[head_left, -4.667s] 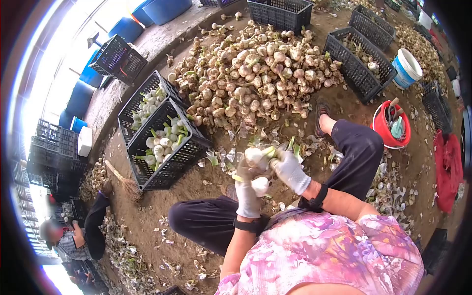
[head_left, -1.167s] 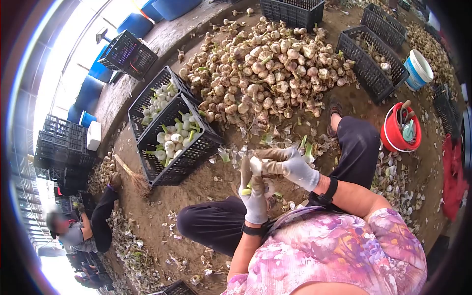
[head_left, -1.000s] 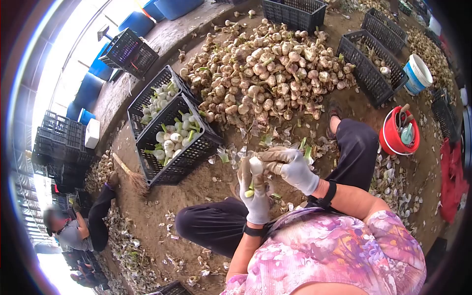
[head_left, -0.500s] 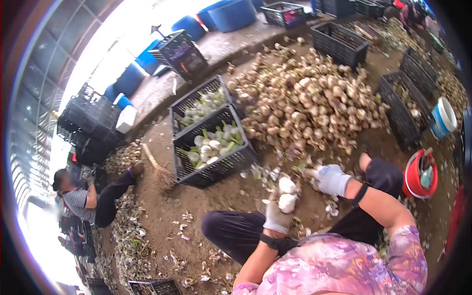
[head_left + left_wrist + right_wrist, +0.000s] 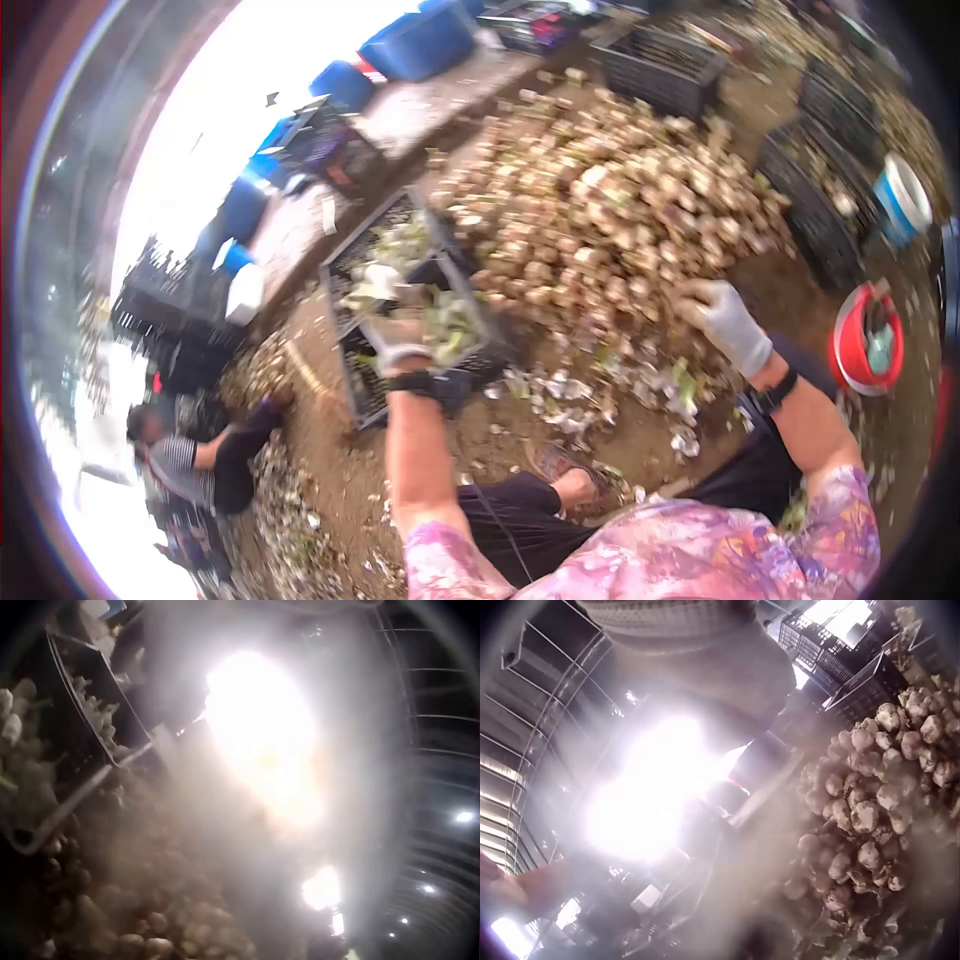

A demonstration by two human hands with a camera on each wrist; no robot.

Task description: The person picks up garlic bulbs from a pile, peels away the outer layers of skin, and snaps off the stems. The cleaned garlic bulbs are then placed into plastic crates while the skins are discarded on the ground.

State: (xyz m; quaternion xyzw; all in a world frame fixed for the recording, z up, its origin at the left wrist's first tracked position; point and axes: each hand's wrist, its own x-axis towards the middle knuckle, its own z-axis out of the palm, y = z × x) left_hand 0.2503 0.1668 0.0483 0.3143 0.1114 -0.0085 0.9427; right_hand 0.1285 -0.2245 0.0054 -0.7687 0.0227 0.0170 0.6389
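Note:
My gloved left hand (image 5: pixel 400 335) is stretched over the nearer of two black crates (image 5: pixel 488 345), gripping a white garlic bulb (image 5: pixel 380 280) with green stem beside it; blur hides whether there is a second bulb. Pale bulbs with green stems lie in both crates. At the lower right edge of the heap of unpeeled garlic (image 5: pixel 600 200) is my gloved right hand (image 5: pixel 732 328), its fingers loosely bent towards the bulbs, and no bulb is visible in it. In the right wrist view the glove (image 5: pixel 679 626) shows at the top, its fingertips hidden; glare and blur fill much of both wrist views.
A red bucket (image 5: pixel 848 345) and a white-blue bucket (image 5: pixel 903 200) stand on the right. More black crates (image 5: pixel 660 75) lie beyond the heap. Papery skins (image 5: pixel 570 390) litter the ground before my legs. Another person (image 5: pixel 185 465) sits at the far left near a broom (image 5: pixel 315 375).
My left hand has moved from above my lap, where it held two white bulbs, up and left over the crate. My right hand has shifted slightly right and up along the heap's edge.

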